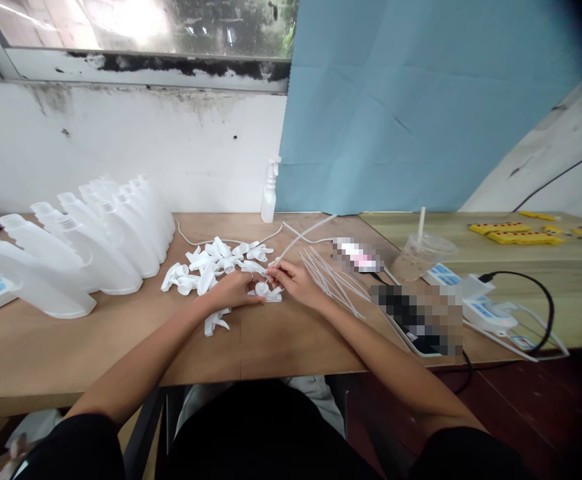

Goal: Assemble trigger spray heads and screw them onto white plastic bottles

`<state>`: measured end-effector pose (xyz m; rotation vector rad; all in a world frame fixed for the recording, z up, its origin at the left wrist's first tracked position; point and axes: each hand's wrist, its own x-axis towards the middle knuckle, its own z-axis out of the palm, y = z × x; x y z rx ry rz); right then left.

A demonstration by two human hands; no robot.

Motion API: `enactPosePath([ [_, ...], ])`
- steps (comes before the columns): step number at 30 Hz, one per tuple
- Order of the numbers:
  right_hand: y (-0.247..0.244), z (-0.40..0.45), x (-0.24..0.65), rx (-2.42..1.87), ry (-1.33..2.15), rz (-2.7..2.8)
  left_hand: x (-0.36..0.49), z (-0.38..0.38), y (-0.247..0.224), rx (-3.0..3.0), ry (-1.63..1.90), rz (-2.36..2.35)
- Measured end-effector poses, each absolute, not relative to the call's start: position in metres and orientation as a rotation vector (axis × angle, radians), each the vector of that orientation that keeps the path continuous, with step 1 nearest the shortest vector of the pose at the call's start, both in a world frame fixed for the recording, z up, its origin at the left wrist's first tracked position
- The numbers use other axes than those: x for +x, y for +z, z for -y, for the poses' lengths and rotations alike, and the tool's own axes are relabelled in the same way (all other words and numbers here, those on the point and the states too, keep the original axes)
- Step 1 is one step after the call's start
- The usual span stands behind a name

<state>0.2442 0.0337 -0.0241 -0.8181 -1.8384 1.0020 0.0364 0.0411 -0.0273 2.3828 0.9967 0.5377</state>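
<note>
My left hand is closed around a white trigger spray head low over the table. Pinched in the fingers of my right hand is a thin white plastic tube, its long end slanting up to the right. The tube's lower end is at the spray head, but whether it sits inside is hidden by my fingers. A heap of white trigger spray heads lies just beyond and left of my hands. One loose spray head rests nearer the front edge. More thin tubes lie spread to the right.
Rows of white bottles without tops stand at the left. A spray bottle stands by the wall. At the right are a phone, a blurred tablet-like device, a plastic cup, a power strip and yellow packets.
</note>
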Motion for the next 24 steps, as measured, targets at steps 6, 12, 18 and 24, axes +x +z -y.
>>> enactPosePath([
  [6, -0.0234, -0.0329, 0.2423, -0.804, 0.851, 1.993, 0.0365, -0.0433, -0.0290, 2.431, 0.508, -0.990],
  [12, -0.0227, -0.0318, 0.2476, -0.797, 0.665, 2.132, 0.0358, -0.0434, -0.0300, 2.431, 0.536, -0.970],
  [18, -0.0198, -0.0304, 0.2464, -0.733, 0.579, 2.201, 0.0362, -0.0429, -0.0302, 2.420, 0.547, -0.963],
  [24, -0.0234, -0.0337, 0.2395, -0.667, 0.515, 2.223, 0.0370, -0.0439, -0.0320, 2.387, 0.564, -0.958],
])
